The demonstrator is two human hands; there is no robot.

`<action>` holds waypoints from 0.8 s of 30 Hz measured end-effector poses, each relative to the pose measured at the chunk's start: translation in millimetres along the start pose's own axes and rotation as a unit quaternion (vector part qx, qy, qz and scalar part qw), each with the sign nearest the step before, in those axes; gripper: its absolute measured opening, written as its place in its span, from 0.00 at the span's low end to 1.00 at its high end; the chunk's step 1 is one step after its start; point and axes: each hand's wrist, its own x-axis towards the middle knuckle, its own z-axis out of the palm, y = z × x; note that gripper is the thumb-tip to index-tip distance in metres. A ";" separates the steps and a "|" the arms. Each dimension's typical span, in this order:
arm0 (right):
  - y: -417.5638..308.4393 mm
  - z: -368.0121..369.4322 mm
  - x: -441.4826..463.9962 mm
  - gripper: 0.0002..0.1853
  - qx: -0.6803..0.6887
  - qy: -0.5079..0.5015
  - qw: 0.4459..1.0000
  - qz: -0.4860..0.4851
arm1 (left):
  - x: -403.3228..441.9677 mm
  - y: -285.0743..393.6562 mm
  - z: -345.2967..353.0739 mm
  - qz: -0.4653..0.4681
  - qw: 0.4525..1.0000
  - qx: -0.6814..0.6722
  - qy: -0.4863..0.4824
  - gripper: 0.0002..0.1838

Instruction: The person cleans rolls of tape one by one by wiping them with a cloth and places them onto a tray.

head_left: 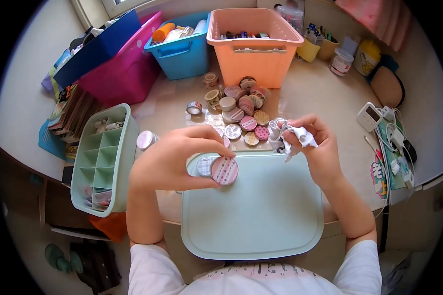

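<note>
My left hand pinches a pink patterned roll of washi tape between thumb and fingertips, its round face toward me. Behind it, a pale blue checked roll shows near the upper left corner of the pale green lid. My right hand is closed round a crumpled white cloth with dark marks, above the lid's upper right part. Just beyond both hands lies a heap of round tape rolls in pink, brown and cream. One pale roll sits left of my left hand.
A green divided box stands at the left. Orange, blue and magenta bins line the back. Cables and a small white device lie at the right, with a jar farther back. The lid overhangs the table's front edge.
</note>
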 end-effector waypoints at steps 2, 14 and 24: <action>-1.2 0.7 0.3 0.11 -0.002 0.005 1.000 -0.006 | 1.3 -7.7 6.4 -0.023 0.992 0.037 -0.116 0.27; -8.0 -27.4 23.1 0.12 -0.100 0.068 0.992 -0.020 | 5.6 -9.5 22.4 -0.097 0.979 0.117 -0.135 0.32; 58.8 -47.9 49.9 0.17 -0.442 -0.036 0.886 -0.137 | 7.6 -7.2 30.4 -0.145 0.970 0.085 -0.178 0.30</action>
